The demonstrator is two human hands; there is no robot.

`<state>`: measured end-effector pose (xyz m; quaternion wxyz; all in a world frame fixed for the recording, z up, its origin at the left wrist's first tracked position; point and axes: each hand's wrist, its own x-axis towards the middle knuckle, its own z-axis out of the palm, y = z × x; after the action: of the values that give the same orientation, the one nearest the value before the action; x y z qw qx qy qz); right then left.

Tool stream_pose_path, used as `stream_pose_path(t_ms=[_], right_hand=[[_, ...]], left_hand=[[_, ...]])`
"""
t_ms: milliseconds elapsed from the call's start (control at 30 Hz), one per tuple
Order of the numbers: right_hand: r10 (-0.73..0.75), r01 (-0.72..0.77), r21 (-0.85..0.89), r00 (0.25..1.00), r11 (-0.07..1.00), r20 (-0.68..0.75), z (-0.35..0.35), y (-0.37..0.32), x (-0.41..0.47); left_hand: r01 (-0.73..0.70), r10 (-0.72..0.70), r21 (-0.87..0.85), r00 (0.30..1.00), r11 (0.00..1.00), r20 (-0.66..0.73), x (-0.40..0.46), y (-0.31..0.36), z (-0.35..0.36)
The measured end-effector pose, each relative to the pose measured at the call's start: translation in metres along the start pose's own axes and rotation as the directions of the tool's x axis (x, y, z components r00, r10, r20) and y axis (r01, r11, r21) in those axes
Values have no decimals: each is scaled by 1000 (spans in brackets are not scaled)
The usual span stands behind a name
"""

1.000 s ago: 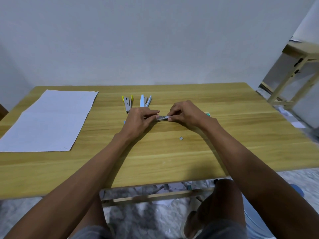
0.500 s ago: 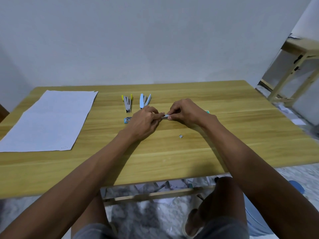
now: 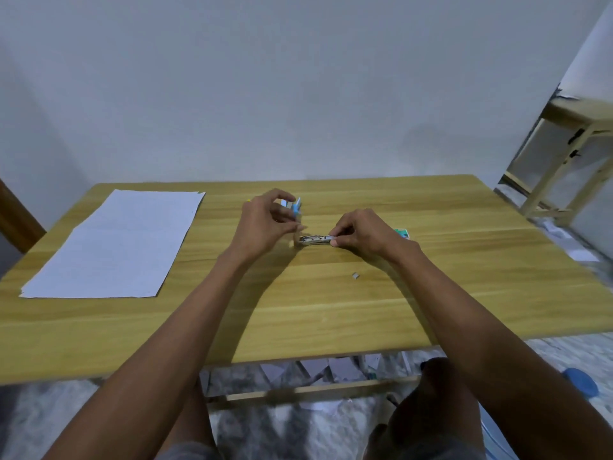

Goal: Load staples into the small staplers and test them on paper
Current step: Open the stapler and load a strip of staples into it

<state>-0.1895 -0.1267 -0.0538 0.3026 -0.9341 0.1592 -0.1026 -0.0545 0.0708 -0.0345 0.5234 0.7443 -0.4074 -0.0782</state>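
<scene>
- The right hand (image 3: 358, 232) pinches the open stapler (image 3: 315, 240) on the table (image 3: 331, 310).
- The left hand (image 3: 262, 224), fingers loosely curled and empty, hovers just left of that stapler.

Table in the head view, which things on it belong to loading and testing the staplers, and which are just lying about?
Job:
- open stapler, pinched by the right hand
- blue stapler behind the left hand
- staple box
- paper sheets
- loose staple piece

Lying about:
- wooden frame at right
- paper scraps on the floor
</scene>
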Motion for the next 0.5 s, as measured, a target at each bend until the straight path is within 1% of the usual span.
stream_pose_path(t_ms=[33, 67, 167, 267, 300, 333, 367, 433, 500], right_hand=[[9, -9, 9, 1000, 1000, -21, 2, -1, -1], [15, -13, 36, 999, 999, -38, 6, -3, -1], [48, -36, 150, 996, 988, -78, 29, -17, -2], [74, -58, 209, 995, 976, -68, 29, -23, -5], [83, -67, 194, 993, 979, -78, 27, -24, -2], [150, -115, 176, 968, 978, -203, -8, -3, -30], [154, -128, 114, 951, 985, -269, -22, 6, -35], [191, -178, 71, 906, 982, -379, -49, 21, -36], [235, -249, 31, 859, 968, -454, -60, 30, -37]], left_hand=[[8, -8, -38, 1000, 999, 10, 0, 1, 10], [14, -14, -7, 999, 1000, 29, -3, 0, 18], [11, -22, 185, 998, 983, 57, -11, -18, 32], [21, -19, 287, 1000, 958, -11, -7, -24, 38], [10, -5, 306, 1000, 952, -15, -6, -25, 33], [-71, 52, 300, 996, 951, 71, 2, -1, 63], [-102, 81, 331, 994, 938, 79, 5, 7, 68], [-138, 143, 363, 990, 922, 14, 6, 19, 70], [-213, 246, 349, 968, 913, -55, 5, 22, 70]])
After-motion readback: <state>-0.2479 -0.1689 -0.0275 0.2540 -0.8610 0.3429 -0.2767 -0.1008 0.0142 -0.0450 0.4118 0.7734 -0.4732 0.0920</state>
